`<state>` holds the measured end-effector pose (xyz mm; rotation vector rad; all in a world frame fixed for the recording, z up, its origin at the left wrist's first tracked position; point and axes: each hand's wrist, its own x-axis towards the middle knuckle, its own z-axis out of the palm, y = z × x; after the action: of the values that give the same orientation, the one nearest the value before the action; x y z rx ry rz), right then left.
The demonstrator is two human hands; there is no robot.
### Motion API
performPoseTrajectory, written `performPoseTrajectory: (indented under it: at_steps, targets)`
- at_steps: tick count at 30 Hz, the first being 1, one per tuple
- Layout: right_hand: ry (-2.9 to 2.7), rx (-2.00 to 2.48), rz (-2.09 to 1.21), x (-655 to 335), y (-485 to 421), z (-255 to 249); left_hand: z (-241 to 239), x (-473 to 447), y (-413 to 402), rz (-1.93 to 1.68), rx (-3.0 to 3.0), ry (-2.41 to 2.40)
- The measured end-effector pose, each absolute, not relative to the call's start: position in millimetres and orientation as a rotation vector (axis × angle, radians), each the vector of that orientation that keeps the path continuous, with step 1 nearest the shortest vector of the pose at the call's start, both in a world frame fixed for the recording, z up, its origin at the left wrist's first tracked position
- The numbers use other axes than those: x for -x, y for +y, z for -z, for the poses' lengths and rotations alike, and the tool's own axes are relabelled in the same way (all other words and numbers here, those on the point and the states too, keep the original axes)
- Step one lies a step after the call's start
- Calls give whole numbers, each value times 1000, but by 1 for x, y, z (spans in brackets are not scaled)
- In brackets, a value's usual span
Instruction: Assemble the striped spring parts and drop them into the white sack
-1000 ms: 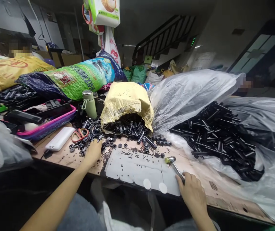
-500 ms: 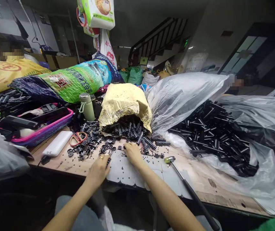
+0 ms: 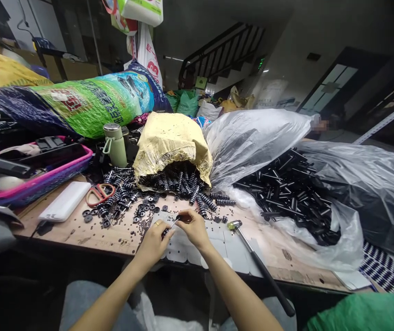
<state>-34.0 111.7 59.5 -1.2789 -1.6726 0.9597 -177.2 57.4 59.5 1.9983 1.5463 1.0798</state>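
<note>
My left hand (image 3: 154, 240) is closed around a black ribbed piece with a thin metal shaft (image 3: 174, 224) that points up and right. The fingers of my right hand (image 3: 194, 228) pinch a small black disc (image 3: 179, 218) at the shaft's tip; fingers partly hide it. Both hands are close together over grey sheets (image 3: 178, 248) dotted with tiny dark rings. Just beyond them, black-and-white ribbed pieces (image 3: 185, 183) spill from a yellow sack (image 3: 171, 133). Loose black washers (image 3: 141, 210) lie left of the sack's mouth.
A hammer (image 3: 257, 259) lies right of my hands, its handle past the table edge. Black handles (image 3: 286, 188) fill a clear plastic bag (image 3: 252, 138). At left are scissors (image 3: 101, 195), a white power bank (image 3: 65, 202), a green flask (image 3: 114, 146) and a pink-rimmed basket (image 3: 50, 177).
My right hand has come back from the pieces near the sack and now meets my left hand, pinching a disc at the shaft. The view has turned slightly right.
</note>
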Motion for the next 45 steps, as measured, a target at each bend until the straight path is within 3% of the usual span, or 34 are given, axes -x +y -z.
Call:
performPoseTrajectory:
  at_steps: [21, 29, 39, 45]
  targets:
    - [-1679, 1251, -894, 43, 96, -64, -57, 182, 50, -1078, -2007, 1550]
    - [-1978, 988, -571, 50, 92, -58, -49, 190, 53, -1118, -1884, 1640]
    - [-1861, 1211, -999, 79, 161, -45, -50, 218, 53, -1114, -1591, 1800]
    - [-1473, 1237, -1439, 84, 145, -42, -46, 217, 54, -1236, -1690, 1708]
